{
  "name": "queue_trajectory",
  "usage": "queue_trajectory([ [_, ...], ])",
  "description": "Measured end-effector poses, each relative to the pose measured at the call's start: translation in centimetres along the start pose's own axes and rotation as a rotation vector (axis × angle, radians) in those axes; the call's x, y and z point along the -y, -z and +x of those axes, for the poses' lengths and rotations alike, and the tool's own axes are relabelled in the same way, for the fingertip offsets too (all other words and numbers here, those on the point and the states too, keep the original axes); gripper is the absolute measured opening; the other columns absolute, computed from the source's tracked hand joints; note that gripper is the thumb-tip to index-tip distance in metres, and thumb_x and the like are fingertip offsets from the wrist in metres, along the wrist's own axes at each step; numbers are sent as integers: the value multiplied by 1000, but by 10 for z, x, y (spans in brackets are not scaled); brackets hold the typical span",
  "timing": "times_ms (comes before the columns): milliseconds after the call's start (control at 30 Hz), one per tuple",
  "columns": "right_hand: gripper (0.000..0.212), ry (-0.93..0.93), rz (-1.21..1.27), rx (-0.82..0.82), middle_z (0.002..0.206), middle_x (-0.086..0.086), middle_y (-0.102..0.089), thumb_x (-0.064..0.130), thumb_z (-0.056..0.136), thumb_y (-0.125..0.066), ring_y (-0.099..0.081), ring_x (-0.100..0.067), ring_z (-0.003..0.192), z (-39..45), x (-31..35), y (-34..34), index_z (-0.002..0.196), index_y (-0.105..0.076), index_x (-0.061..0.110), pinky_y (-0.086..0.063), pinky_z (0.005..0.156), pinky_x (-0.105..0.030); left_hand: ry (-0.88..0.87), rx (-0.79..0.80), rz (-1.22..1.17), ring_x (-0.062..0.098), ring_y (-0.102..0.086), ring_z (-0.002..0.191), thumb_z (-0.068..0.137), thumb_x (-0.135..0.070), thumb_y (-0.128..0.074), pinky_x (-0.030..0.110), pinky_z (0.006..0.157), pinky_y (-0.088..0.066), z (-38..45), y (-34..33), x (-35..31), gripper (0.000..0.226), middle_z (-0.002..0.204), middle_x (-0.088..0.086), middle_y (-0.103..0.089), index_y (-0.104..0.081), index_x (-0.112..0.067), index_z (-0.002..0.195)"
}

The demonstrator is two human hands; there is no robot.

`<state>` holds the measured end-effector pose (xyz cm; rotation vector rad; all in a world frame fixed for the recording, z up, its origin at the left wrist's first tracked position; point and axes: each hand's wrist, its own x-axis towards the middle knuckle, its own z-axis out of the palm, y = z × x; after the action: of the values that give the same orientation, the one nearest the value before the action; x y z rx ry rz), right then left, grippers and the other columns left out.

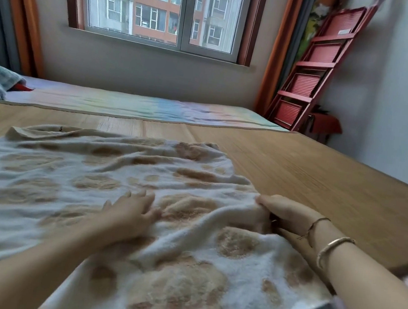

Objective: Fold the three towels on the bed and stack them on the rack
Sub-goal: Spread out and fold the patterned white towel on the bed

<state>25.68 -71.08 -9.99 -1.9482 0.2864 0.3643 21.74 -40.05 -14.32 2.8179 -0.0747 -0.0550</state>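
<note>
Woven bamboo mat covers the bed (326,178), flat & ribbed. On it I see the towel (88,176) spread wide, fluffy white terry w/ tan blotches, rumpled, far edge rolled over. My left hand (133,212) lies flat on its middle, fingers straight. Right hand (284,214) pinches a bunched fold at the towel's right edge. Red slatted rack (313,72) leans in the corner, well apart.

A wide window (164,5) at twelve o'clock shows apartment blocks in grey daylight, orange curtains (21,8) hang at ten and one, and pale walls (405,92) close the room at three o'clock.
</note>
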Motion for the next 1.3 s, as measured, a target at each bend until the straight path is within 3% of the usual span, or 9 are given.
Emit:
queue_trajectory([
  [133,48,111,-193,-175,109,-14,-64,42,96,-49,-62,-29,98,-8,-3,0,112,-58,-2,-49,83,-34,53,77,26,22,3,149,86,-75,-15,60,114,-1,-14,-2,-1,75,161,-8,3,-6,-41,151],
  [233,43,150,-545,-310,63,-3,-46,45,92,-54,-44,-18,55,-18,-16,13,64,-44,14,-33,52,-30,72,91,-53,22,5,148,87,-74,-10,61,115,2,-13,0,-2,74,161,-9,0,-7,-39,152],
  [367,48,92,-627,-292,57,0,-40,48,95,-47,-37,-15,49,-39,-36,10,61,-37,15,-27,47,-28,63,99,9,19,4,148,96,-62,-14,55,116,2,-19,1,1,64,161,-9,4,-5,-34,153],
  [500,33,24,-166,-157,59,-3,-43,28,97,-36,-39,-16,52,-68,-37,10,68,-45,13,-31,48,-25,32,11,-95,20,-10,148,102,-46,-20,46,120,-10,-36,3,4,54,161,-2,-9,-21,-23,152],
  [600,42,-8,320,-26,41,3,-30,16,89,-34,-27,-10,36,-77,-43,25,47,-39,17,-19,36,-18,13,-69,-194,22,-34,140,104,-32,-30,34,113,-26,-57,5,11,44,152,4,-36,-41,-15,144],
  [767,20,-50,300,124,78,-9,-59,25,96,-49,-61,-17,67,-72,-59,7,89,-60,9,-51,52,-21,-23,-12,-285,18,-22,145,104,-27,-35,38,119,-17,-67,2,37,43,156,-5,-26,-37,-22,146],
  [967,31,-16,367,63,72,-16,-65,18,97,-45,-60,-26,66,-65,-53,7,87,-65,-4,-51,60,-30,-56,26,-174,14,-2,148,105,-31,-23,43,120,-3,-63,-11,46,46,158,-16,-9,-16,-36,151],
  [1200,37,20,242,132,106,-22,-68,28,88,-63,-62,-35,98,-88,-54,18,108,-69,-2,-46,94,-45,-55,31,-125,14,-2,148,105,-32,-22,43,120,-3,-58,-13,48,47,158,-17,-5,-13,-37,151],
  [1300,36,-58,139,-86,86,-18,-66,35,91,-60,-62,-30,76,-88,-54,28,94,-67,0,-52,76,-40,-60,32,-92,14,-1,148,105,-34,-22,42,119,-3,-60,-13,47,48,158,-16,-3,-12,-35,151],
])
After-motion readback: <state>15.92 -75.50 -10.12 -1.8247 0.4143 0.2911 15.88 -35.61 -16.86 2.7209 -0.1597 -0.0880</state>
